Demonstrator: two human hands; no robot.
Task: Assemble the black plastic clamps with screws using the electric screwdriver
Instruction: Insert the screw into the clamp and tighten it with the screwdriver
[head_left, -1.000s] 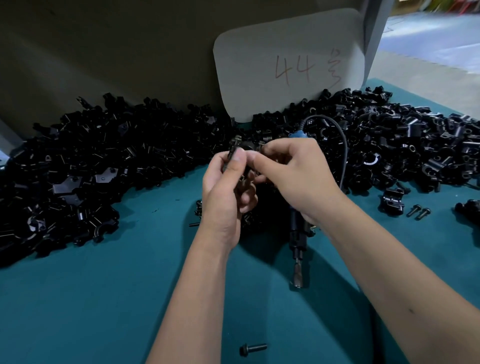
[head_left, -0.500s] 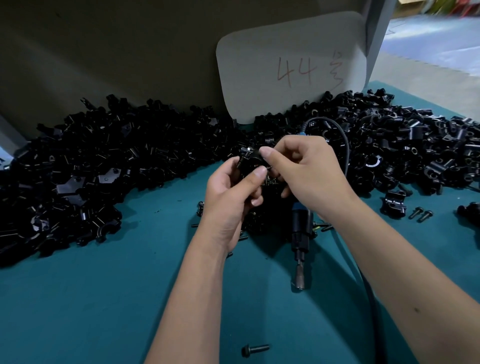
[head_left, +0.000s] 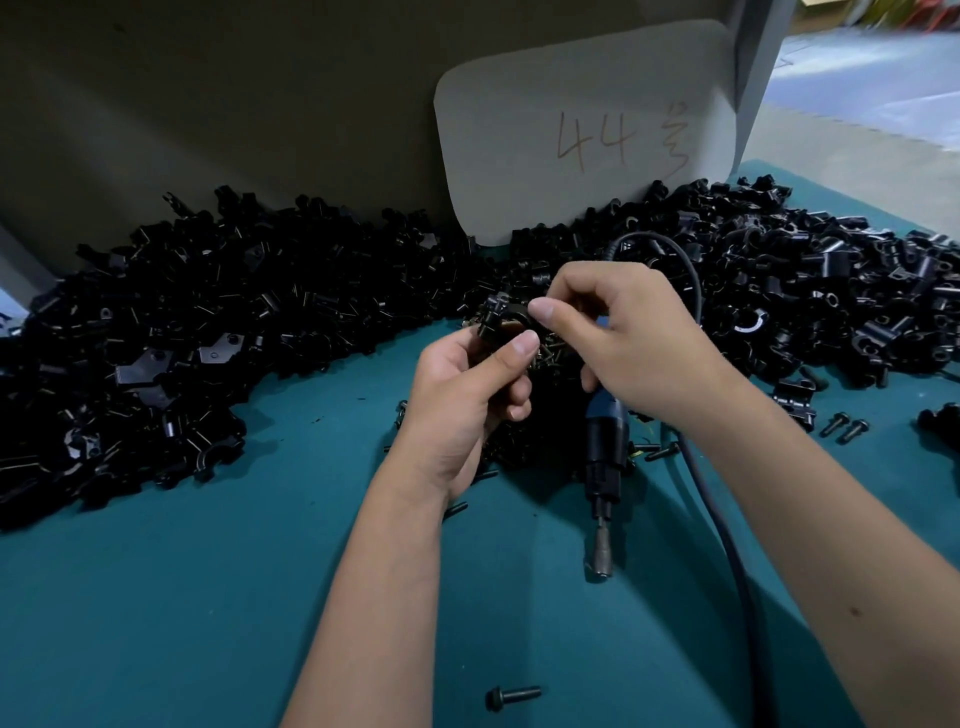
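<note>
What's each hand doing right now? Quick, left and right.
Left hand: closed, fingers gripping the black clamp.
Right hand: closed, thumb and forefinger pinching at the same clamp; the electric screwdriver hangs beneath its palm, grip hidden.

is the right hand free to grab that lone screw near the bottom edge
Probably not yet: the right hand is holding the screwdriver and pinching at the clamp. The screw itself lies unblocked on the mat.

A pale card marked "44" in red leans against the drab wall behind your teal bench; grey floor lies to your right.
</note>
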